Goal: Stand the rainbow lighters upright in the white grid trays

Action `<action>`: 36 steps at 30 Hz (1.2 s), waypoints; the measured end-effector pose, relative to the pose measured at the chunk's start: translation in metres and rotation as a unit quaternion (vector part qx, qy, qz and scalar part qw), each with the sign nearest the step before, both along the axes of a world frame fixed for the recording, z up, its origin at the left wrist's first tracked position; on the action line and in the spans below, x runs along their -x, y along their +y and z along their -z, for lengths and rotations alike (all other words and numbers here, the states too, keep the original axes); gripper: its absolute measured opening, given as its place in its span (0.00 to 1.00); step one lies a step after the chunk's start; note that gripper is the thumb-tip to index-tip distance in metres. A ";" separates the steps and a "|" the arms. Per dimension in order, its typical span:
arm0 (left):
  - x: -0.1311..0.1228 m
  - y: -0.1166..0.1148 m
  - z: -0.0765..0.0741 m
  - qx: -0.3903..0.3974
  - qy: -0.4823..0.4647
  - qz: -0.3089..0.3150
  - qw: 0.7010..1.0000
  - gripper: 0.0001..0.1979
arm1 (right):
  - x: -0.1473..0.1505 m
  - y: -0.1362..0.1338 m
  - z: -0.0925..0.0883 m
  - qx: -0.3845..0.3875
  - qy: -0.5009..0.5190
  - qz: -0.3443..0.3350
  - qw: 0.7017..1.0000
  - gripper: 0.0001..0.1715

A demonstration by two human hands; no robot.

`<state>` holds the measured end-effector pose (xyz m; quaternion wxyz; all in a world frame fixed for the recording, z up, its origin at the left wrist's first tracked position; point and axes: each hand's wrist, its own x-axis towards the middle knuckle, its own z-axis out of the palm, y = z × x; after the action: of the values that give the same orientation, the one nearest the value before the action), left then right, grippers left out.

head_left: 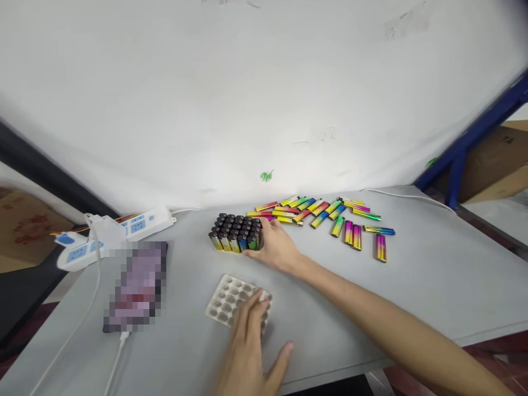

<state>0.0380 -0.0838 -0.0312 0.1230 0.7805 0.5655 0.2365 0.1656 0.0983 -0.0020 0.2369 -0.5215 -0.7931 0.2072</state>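
Observation:
My right hand (pixel 278 246) is closed around the right end of a tight block of upright lighters (pixel 235 231). Black tops face up in this block, and shiny coloured bodies show along its front. The thumb lies at the front corner, while the other fingers go round the right side, partly out of sight. Nearer to me, my left hand (pixel 256 341) is open, fingers stretched over the right part of a pale tray (pixel 225 300) with rows of oval holes. Whether those fingertips touch the tray I cannot tell. Part of the tray is hidden under them.
Several loose metallic-coloured lighters (pixel 325 212) lie scattered toward the wall and right. At left are a white power strip (pixel 140 223) with plugs, a blurred-out flat object (pixel 138 286) and white cables (pixel 94 280). A wall (pixel 264 110) bounds the table's back.

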 end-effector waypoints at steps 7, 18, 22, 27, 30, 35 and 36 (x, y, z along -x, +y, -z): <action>0.016 0.011 -0.012 -0.024 0.017 0.025 0.999 0.08 | 0.043 0.042 -0.013 -0.013 -0.083 -0.062 0.995 0.45; -0.003 0.039 -0.019 -0.031 0.146 0.096 0.984 0.21 | 0.069 0.071 -0.018 -0.007 -0.080 -0.104 0.991 0.59; -0.021 0.066 -0.015 -0.080 0.189 0.121 0.971 0.18 | 0.009 0.054 -0.010 -0.125 -0.041 -0.040 0.991 0.33; -0.043 0.100 -0.014 -0.127 0.188 0.191 0.955 0.20 | -0.080 0.031 0.009 -0.217 -0.133 0.115 0.960 0.22; -0.048 0.109 -0.015 -0.110 0.144 0.199 0.963 0.22 | -0.110 0.020 0.020 -0.190 -0.169 0.100 0.962 0.22; -0.035 0.110 -0.016 -0.043 0.062 0.188 0.979 0.22 | -0.119 0.009 0.023 -0.146 -0.144 0.100 0.974 0.18; -0.032 0.110 -0.016 -0.034 0.049 0.183 0.981 0.22 | -0.118 0.008 0.022 -0.141 -0.136 0.106 0.975 0.18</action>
<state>0.0697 0.0263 -0.0155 0.1096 0.8852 0.4102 0.1903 0.2833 0.1066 -0.0236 0.2188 -0.5874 -0.7791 -0.0059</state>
